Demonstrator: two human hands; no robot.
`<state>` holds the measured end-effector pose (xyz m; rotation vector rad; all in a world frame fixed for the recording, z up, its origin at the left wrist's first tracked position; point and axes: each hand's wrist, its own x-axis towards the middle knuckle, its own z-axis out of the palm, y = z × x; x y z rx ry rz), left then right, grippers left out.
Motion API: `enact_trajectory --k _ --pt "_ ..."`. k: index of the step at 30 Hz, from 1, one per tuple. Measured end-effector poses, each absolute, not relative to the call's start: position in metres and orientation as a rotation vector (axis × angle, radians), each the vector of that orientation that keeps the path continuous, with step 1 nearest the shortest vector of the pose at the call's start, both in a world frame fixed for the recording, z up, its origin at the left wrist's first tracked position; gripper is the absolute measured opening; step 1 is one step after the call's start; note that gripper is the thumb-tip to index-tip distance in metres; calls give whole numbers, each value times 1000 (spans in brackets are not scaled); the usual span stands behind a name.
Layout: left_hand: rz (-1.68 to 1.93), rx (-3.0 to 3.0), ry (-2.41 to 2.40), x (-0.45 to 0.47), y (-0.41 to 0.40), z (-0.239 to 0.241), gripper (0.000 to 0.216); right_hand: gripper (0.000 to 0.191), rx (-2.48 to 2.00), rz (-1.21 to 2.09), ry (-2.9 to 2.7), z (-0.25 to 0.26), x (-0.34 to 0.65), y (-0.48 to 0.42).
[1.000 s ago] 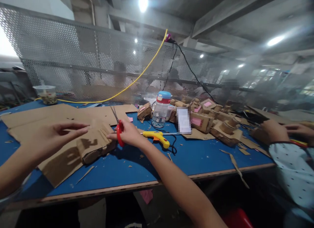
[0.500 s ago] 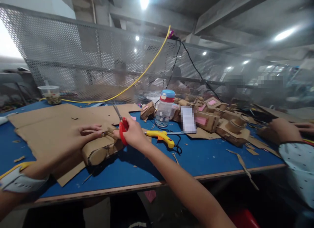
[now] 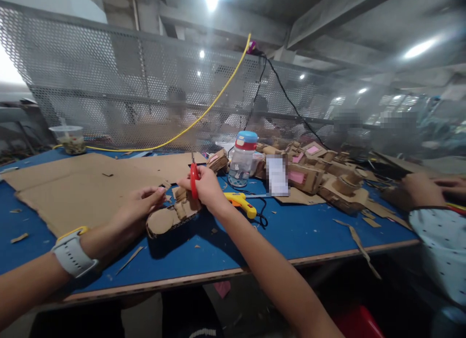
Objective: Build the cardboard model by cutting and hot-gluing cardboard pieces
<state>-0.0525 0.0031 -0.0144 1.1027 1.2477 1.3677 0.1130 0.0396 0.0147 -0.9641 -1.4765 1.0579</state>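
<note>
My right hand [image 3: 210, 191] is closed around the red handles of a pair of scissors [image 3: 194, 178], whose blades point up and away. Under and beside that hand is a small cardboard model [image 3: 173, 218] with a round disc at its near end. My left hand [image 3: 140, 209] is at the model's left side, thumb and fingers pinched together. Small cardboard scraps [image 3: 167, 185] show at its fingertips, but I cannot tell whether they are gripped. A yellow glue gun [image 3: 242, 202] lies just right of my right wrist.
Large cardboard sheets [image 3: 80, 182] cover the left of the blue table [image 3: 225, 248]. A bottle [image 3: 242, 163], a phone-like blurred panel [image 3: 277, 175] and several cardboard models [image 3: 338, 190] stand at centre right. Another person's hand [image 3: 422, 190] is at the far right.
The cardboard model and both hands have shifted right. The scissors now point more steeply upward. My left hand's fingers, stretched over the model before, are now pinched together beside it.
</note>
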Motion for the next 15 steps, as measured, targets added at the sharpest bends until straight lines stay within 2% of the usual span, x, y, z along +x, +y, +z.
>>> enact_trajectory --k 4,8,11,15 --pt "1525 1329 1379 -68 -14 16 40 42 -929 1221 -1453 19 114 35" --pt "1625 1681 1605 -71 -49 44 31 46 -897 1255 -1454 22 115 33" --pt "1590 1913 1610 -68 -70 45 21 48 -899 1288 -1438 23 115 31" --pt "1526 2383 1351 -59 -79 33 11 50 -882 1323 -1410 25 115 28"
